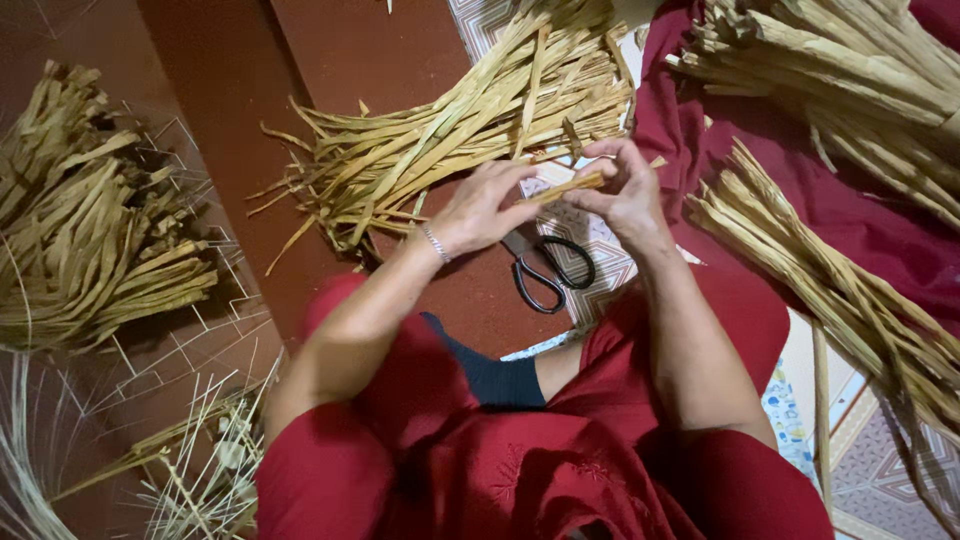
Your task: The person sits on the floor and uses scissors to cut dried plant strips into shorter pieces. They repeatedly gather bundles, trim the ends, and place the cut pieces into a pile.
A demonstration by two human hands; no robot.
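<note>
Both hands meet over the floor in front of my lap. My left hand (482,208), a thin bracelet on its wrist, pinches one end of a dried yellow leaf strip (565,187). My right hand (622,190) curls around the other end of the same strip. Directly beneath the hands lie black-handled scissors (548,268) on a patterned mat (600,250). Just beyond the hands spreads a large pile of similar dried strips (460,130).
Another heap of strips (90,230) lies at the left on the red floor, with thin pale ribs (200,450) scattered below it. Bundles of strips (830,280) rest on dark red cloth (800,190) at the right. My red-clothed knees fill the bottom.
</note>
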